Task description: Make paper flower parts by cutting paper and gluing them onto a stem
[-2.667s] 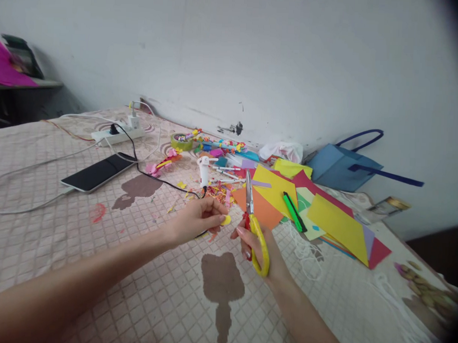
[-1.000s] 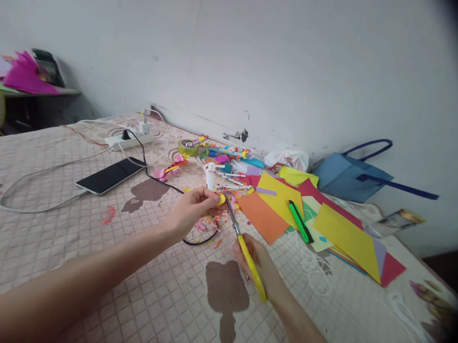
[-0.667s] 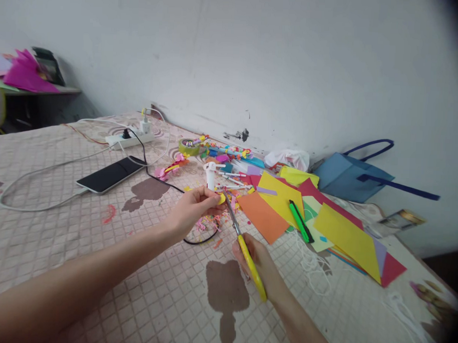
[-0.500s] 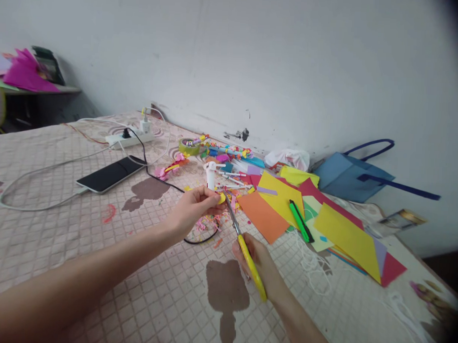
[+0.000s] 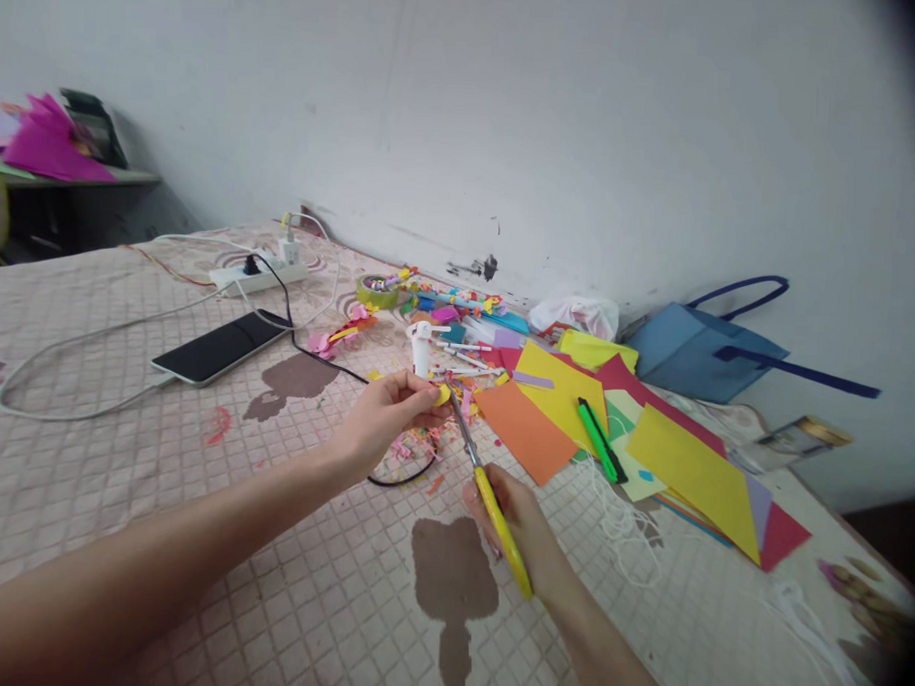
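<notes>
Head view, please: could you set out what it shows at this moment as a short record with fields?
left hand: pinches a small yellow paper piece above the cloth
right hand: grips the yellow-handled scissors, blade tips at that piece
under the hands: paper scraps and a black cable on the checked cloth
right of the hands: orange sheet, green pen, white string
far left: smartphone, power strip
by the wall: blue bag

No legible text (nothing readable anywhere)
</notes>
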A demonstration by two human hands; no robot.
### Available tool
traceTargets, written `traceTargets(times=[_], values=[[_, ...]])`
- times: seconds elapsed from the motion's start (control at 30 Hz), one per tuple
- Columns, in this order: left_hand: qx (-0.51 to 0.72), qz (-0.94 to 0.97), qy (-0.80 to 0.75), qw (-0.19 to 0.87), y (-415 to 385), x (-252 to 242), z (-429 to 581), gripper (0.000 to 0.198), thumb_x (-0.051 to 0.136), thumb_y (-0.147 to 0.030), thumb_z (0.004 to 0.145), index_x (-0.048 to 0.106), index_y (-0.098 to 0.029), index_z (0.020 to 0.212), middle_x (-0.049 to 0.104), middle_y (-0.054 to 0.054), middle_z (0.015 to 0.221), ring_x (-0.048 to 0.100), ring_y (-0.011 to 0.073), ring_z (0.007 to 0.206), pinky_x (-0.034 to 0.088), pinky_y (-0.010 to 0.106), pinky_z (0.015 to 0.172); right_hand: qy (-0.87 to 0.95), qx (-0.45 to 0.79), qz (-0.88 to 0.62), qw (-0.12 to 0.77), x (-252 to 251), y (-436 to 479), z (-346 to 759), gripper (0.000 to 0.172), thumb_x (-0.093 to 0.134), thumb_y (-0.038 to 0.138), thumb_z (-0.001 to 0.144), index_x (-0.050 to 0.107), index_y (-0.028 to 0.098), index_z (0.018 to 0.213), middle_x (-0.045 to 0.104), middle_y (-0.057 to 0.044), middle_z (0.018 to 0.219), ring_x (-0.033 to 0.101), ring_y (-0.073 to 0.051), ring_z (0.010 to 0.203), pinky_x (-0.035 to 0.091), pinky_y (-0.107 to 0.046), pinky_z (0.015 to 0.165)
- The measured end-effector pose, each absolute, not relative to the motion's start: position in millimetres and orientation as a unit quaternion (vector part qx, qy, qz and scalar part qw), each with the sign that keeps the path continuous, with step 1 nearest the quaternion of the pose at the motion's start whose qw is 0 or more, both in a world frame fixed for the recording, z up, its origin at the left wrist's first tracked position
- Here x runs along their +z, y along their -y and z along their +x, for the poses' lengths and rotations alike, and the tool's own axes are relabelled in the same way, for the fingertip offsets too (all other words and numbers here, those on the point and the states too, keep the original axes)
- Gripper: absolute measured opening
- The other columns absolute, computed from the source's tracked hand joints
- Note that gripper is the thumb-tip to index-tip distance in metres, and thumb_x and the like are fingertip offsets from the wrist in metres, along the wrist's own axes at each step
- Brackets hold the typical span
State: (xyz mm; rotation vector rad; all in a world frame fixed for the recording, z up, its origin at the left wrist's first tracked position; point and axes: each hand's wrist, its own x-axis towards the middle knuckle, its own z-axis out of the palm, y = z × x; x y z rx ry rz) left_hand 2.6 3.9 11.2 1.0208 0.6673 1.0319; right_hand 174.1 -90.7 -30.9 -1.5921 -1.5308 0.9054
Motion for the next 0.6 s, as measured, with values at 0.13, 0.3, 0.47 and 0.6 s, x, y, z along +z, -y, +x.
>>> traceTargets(times=[0.13, 0.3, 0.47, 0.6], values=[[0.461, 0.462, -0.301, 0.695, -4.3, 11.3, 2.2, 0.018, 0.069, -0.026, 0.073, 0.055, -0.013, 0.074, 0.066, 0.002, 0.071, 0.064, 0.0118, 0.070, 0.052, 0.026, 0.073, 0.578, 0.382, -0.616, 0.375, -32.4, 91.5, 174.0, 0.033, 0.061, 0.043, 0.076, 0.039, 0.021, 0.064, 0.033, 0.008, 0.051, 0.029, -0.007, 0.041, 0.026, -0.020, 0.038], [0.442, 0.487, -0.300, 0.691, -5.0, 10.4, 1.2, 0.020, 0.068, -0.030, 0.074, 0.055, -0.014, 0.074, 0.066, 0.002, 0.074, 0.063, 0.0112, 0.069, 0.051, 0.026, 0.072, 0.539, 0.427, -0.610, 0.395, -26.4, 91.2, 171.0, 0.036, 0.059, 0.051, 0.075, 0.039, 0.022, 0.066, 0.031, 0.010, 0.046, 0.029, -0.006, 0.034, 0.026, -0.019, 0.033], [0.308, 0.606, -0.295, 0.672, 1.2, 5.2, 4.5, 0.024, 0.067, -0.035, 0.073, 0.055, -0.014, 0.071, 0.059, 0.000, 0.059, 0.055, 0.0086, 0.052, 0.044, 0.021, 0.053, 0.496, 0.445, -0.608, 0.432, -13.9, 88.5, 171.6, 0.041, 0.055, 0.059, 0.074, 0.042, 0.021, 0.066, 0.034, 0.010, 0.041, 0.028, -0.005, 0.032, 0.025, -0.019, 0.032], [0.242, 0.705, -0.244, 0.620, 9.8, 0.2, 8.2, 0.019, 0.063, -0.032, 0.075, 0.057, -0.014, 0.070, 0.056, -0.001, 0.058, 0.051, 0.0087, 0.052, 0.038, 0.019, 0.049, 0.481, 0.457, -0.579, 0.474, -8.8, 88.1, 173.5, 0.034, 0.066, 0.048, 0.069, 0.048, 0.019, 0.072, 0.039, 0.009, 0.048, 0.032, -0.005, 0.037, 0.027, -0.019, 0.035]])
